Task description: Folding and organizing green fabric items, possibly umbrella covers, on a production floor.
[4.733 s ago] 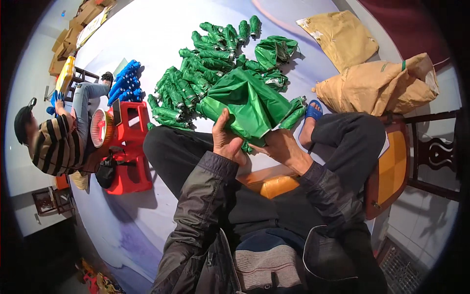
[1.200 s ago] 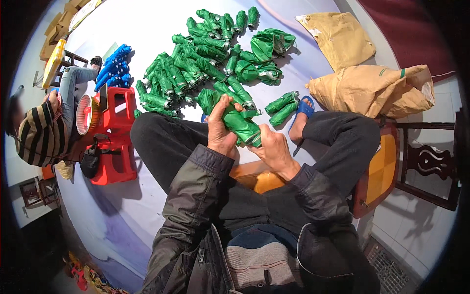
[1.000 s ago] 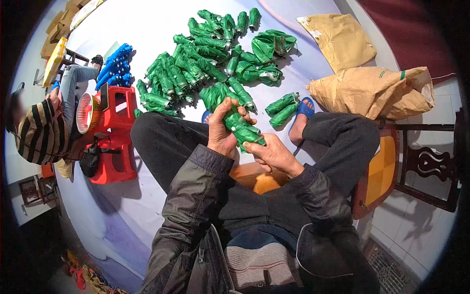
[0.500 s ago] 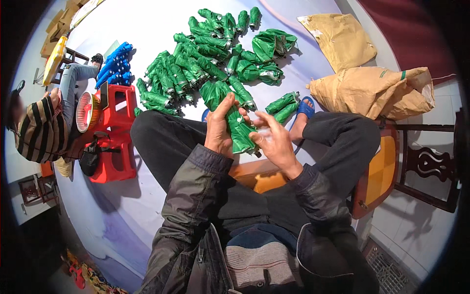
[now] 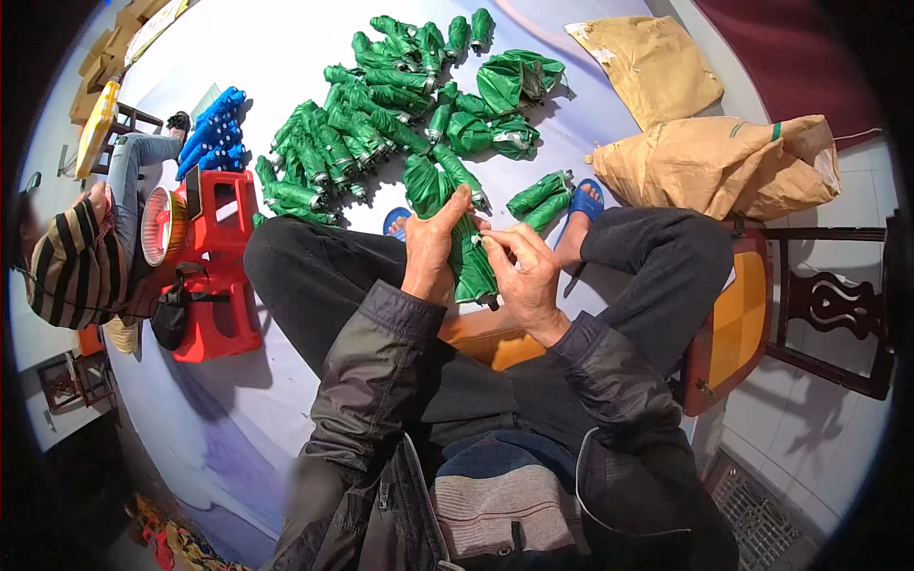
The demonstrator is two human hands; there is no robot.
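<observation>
A green folding umbrella lies lengthwise between my hands above my lap, its cloth gathered round the shaft. My left hand grips it from the left, thumb on top. From the right, my right hand pinches a small white fastening piece on the cloth between thumb and fingertips. Beyond my hands, a heap of green folded umbrellas is spread over the floor. Two more green umbrellas lie together near my right foot, and a loosely gathered one sits at the far right of the heap.
At left stand red plastic stools with a round basket and a black bag. A seated person in a striped top is beside them. Blue dotted umbrellas lie beyond. Tan sacks and a wooden chair are at right.
My right hand has closed in from hovering with spread fingers to pinching the white piece on the umbrella. My left hand keeps its grip. The whole view has shifted slightly.
</observation>
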